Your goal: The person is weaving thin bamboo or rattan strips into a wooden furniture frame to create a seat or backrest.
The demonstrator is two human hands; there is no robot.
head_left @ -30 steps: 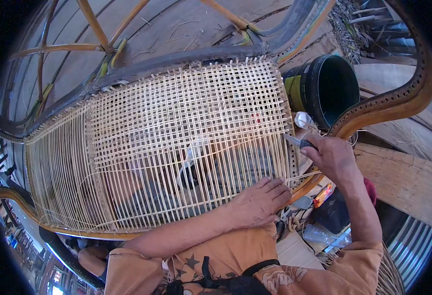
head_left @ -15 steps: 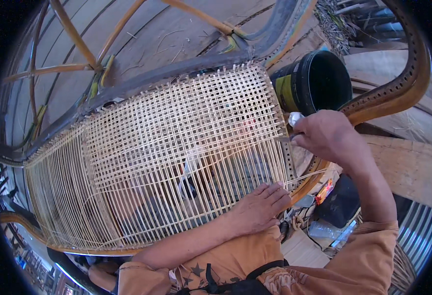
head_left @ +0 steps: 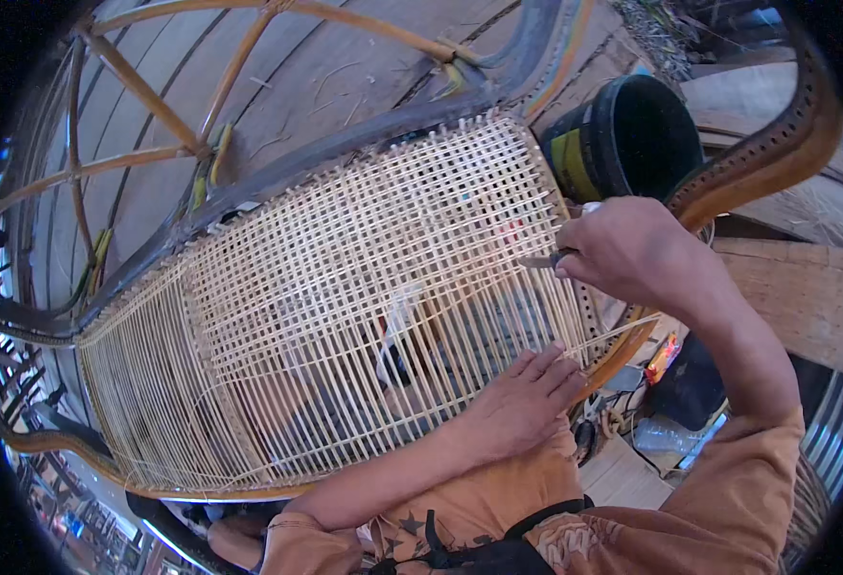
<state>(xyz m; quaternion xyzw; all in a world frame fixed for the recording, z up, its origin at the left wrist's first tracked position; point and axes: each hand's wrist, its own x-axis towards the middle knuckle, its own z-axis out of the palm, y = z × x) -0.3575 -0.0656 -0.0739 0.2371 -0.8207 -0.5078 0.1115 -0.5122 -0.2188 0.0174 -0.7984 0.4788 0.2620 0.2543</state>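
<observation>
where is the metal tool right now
Right of centre in the head view, the metal tool is in the right hand, pointing left near the right edge of the cane weave, below the black bucket.

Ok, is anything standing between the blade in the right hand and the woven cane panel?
Nothing visible does. The blade in the right hand reaches over the right edge of the woven cane panel; the left hand lies at the near edge, apart from the blade.
</observation>
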